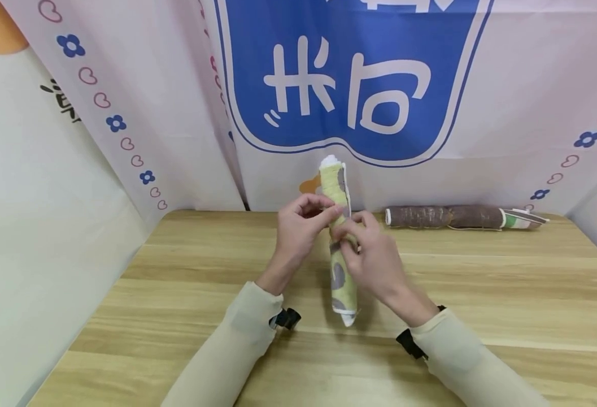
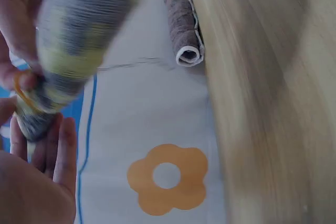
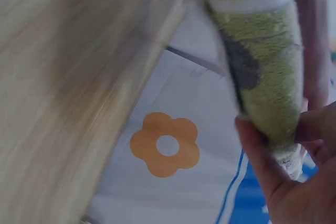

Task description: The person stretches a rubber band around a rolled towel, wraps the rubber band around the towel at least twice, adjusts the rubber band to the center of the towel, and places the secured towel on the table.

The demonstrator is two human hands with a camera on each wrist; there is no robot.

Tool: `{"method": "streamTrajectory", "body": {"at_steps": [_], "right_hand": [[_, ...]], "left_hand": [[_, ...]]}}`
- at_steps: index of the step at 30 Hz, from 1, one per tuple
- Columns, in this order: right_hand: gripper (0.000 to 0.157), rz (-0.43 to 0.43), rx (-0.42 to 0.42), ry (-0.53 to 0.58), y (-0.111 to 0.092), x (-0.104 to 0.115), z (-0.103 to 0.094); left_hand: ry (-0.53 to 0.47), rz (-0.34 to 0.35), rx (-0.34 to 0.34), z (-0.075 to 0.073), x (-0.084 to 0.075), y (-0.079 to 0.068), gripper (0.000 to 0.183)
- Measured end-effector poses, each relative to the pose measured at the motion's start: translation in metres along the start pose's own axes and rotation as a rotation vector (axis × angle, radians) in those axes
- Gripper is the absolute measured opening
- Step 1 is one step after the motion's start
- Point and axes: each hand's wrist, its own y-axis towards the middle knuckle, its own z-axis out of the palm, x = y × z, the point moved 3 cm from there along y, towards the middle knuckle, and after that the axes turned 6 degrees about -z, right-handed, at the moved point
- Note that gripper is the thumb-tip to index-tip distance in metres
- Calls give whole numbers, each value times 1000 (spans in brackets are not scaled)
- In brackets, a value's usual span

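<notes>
A rolled towel [image 1: 345, 277], yellow-green with grey patches and white edging, stands lengthwise between both hands, over the middle of the wooden table. My left hand [image 1: 298, 229] holds its upper half, thumb and forefinger meeting at the roll. Lower down, my right hand [image 1: 377, 257] grips the roll around its middle with thumb and curled fingers. A thin orange band [image 2: 22, 88] loops round the towel at the fingers in the left wrist view, with a fingertip against it. White cloth pokes out at both ends of the roll.
A brown rolled towel [image 1: 430, 217] with white edging and a green patch at one end lies along the table's back edge, right of centre. Behind the wooden table [image 1: 176, 271] hangs a printed white cloth [image 1: 522, 102] with a blue sign.
</notes>
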Motion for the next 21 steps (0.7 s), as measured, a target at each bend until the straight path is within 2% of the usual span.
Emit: {"method": "streamTrajectory", "body": {"at_steps": [5, 7, 9, 12, 15, 17, 21], "right_hand": [[12, 226, 56, 413, 6, -8, -9], [9, 306, 103, 518, 6, -10, -10], [6, 372, 135, 567, 6, -12, -11], [12, 434, 169, 514, 6, -13, -11], [27, 430, 172, 323, 6, -11, -9], [33, 367, 151, 161, 5, -7, -7], [24, 109, 40, -130, 2, 3, -2]], "left_hand": [[-224, -155, 117, -4, 5, 8, 7], [-254, -200, 152, -6, 7, 9, 7], [-251, -207, 167, -7, 8, 9, 11], [-175, -151, 131, -7, 6, 8, 15], [-36, -58, 69, -6, -1, 4, 15], [40, -19, 21, -3, -5, 1, 16], [96, -8, -52, 2, -9, -3, 15]]}}
